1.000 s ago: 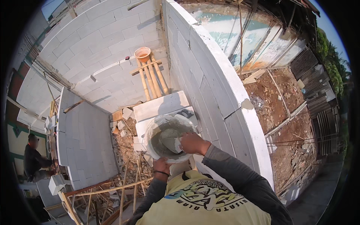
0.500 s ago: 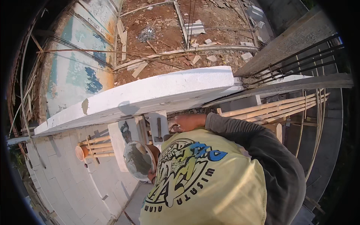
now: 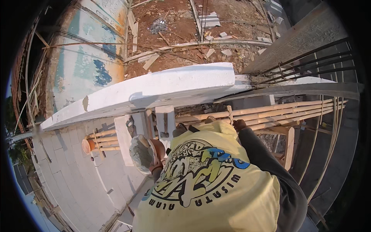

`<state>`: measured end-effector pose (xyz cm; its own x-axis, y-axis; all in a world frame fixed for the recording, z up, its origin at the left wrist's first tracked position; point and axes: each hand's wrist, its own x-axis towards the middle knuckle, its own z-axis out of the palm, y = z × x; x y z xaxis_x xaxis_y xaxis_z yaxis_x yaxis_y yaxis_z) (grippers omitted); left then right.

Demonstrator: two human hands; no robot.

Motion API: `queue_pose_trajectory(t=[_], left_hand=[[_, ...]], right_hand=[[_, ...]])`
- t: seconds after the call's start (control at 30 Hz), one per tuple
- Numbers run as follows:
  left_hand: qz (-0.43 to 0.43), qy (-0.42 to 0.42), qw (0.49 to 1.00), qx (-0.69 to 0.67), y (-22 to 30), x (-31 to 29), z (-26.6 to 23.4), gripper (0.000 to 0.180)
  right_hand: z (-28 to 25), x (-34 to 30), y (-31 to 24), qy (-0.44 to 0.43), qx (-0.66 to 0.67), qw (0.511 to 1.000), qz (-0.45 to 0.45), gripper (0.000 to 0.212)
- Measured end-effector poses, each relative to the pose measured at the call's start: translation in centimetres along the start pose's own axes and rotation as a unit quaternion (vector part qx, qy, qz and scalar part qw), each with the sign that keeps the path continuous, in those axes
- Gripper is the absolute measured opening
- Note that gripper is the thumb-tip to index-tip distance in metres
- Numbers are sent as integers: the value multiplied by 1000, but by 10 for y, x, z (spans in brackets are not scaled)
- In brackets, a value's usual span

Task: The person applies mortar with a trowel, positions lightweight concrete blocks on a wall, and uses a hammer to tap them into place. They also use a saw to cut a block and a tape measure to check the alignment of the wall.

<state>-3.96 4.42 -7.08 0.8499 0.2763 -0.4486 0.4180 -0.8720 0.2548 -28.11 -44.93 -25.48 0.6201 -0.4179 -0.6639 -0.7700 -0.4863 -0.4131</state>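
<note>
My left hand [image 3: 157,169], partly behind my shirt, grips the rim of a tilted orange bucket [image 3: 159,149] with grey mortar [image 3: 140,155] inside. A wooden handle [image 3: 144,141] shows at the mortar. My right hand [image 3: 239,125] is beside the bamboo poles [image 3: 266,116], its fingers curled; what they hold, if anything, cannot be made out. Ahead of the bucket, a metal tool [image 3: 131,125] lies on a pale block [image 3: 122,141]. A hammer [image 3: 165,124] rests on another pale block [image 3: 159,112].
A long white block wall [image 3: 174,83] crosses in front of me. Beyond it lies rubble-strewn ground [image 3: 174,23]. Steel bars [image 3: 309,62] and a concrete beam [image 3: 297,38] are at the right. An orange pot [image 3: 88,146] sits by bamboo at the left.
My right hand has moved right, away from the hammer block to the bamboo poles. The bucket stays in my left hand, now tilted more. The view has shifted slightly.
</note>
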Motion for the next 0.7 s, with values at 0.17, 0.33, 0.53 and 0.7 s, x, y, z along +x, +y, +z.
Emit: queue_pose_trajectory(t=[0.17, 0.33, 0.53, 0.7], left_hand=[[-52, 23, 992, -113, -17, 8, 33, 48], [-188, -40, 965, -181, -83, -9, 104, 55], [-227, -49, 963, -133, -126, 4, 196, 67], [-443, 57, 613, -652, -135, 36, 232, 46]], right_hand=[[-2, 11, 4, -10, 182, 961, -209, 12], [-54, 10, -52, -72, -4, 939, -337, 23], [-54, 24, -192, -208, 80, 972, 72, 25], [34, 91, -286, -326, 18, 943, 59, 18]])
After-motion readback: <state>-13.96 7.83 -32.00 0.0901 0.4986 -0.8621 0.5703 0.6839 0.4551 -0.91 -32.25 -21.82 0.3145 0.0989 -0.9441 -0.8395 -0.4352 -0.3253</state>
